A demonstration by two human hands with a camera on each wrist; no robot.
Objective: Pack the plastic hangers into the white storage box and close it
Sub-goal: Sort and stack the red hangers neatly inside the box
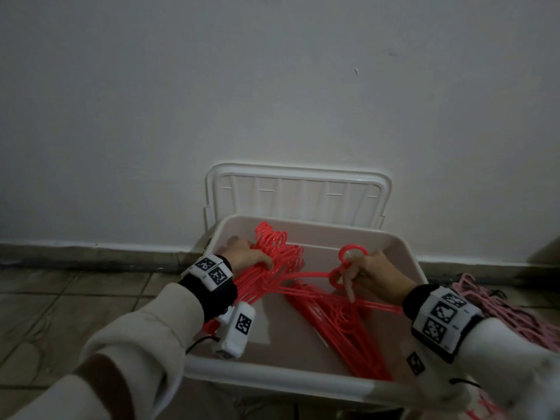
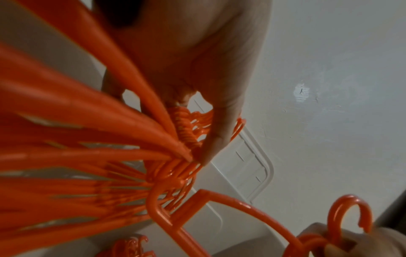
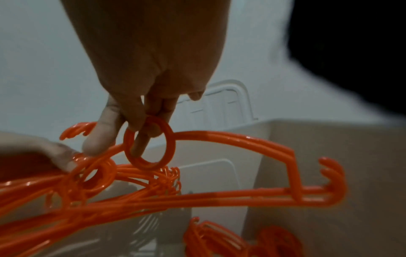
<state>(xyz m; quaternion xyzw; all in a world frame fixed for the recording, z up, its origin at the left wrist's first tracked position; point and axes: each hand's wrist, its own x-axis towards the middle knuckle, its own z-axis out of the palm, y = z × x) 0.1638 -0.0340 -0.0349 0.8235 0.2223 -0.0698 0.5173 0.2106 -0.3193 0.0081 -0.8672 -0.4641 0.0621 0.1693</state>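
White storage box [image 1: 306,378] on tiled floor [image 1: 45,301] by wall, open; lid [image 1: 297,192] upright behind it, leaning on wall. L hand [image 1: 247,256] inside box at far-left, fingers [image 2: 216,139] clenched round bundle of red hangers [image 1: 272,262]. R hand [image 1: 374,274] over box centre, fingers [image 3: 140,142] hooked thru ring of single red hanger [image 1: 348,268], gripping it. Second red stack [image 1: 342,325] lies on box bottom. Pink hangers [image 1: 512,310] heaped on floor, right of box.
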